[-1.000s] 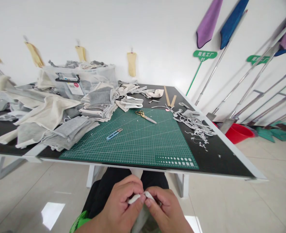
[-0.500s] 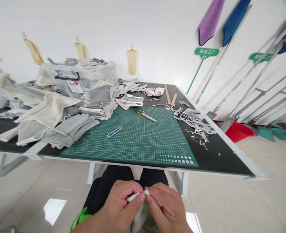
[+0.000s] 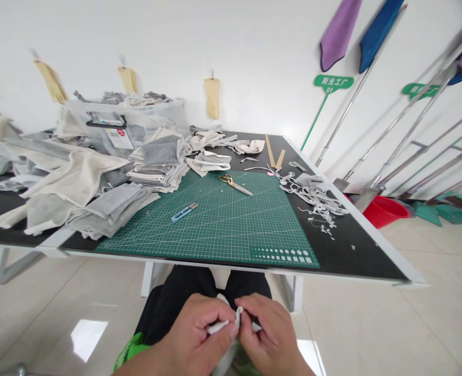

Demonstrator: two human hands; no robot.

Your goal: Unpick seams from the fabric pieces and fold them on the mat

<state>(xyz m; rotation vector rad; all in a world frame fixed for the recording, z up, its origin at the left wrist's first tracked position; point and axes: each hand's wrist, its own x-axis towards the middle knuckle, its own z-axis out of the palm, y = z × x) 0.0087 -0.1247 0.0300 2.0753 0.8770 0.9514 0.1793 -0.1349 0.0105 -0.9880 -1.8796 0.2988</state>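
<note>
Our black table (image 3: 356,256) bears a green cutting mat (image 3: 223,224) before a white wall (image 3: 168,42). Above our lap (image 3: 194,282), a pale cloth (image 3: 216,328) shows a rumpled, folded edge, pinched in the grip of our left hand (image 3: 199,329) and right hand (image 3: 270,326).

Left hand (image 3: 199,330) beside right hand (image 3: 269,330), both in a pinch

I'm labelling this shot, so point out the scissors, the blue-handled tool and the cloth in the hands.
Scissors (image 3: 240,188): head view, on the blades.
Blue-handled tool (image 3: 181,214): head view, on the handle.
Cloth (image 3: 239,315): head view, on its pinched edge.
</note>
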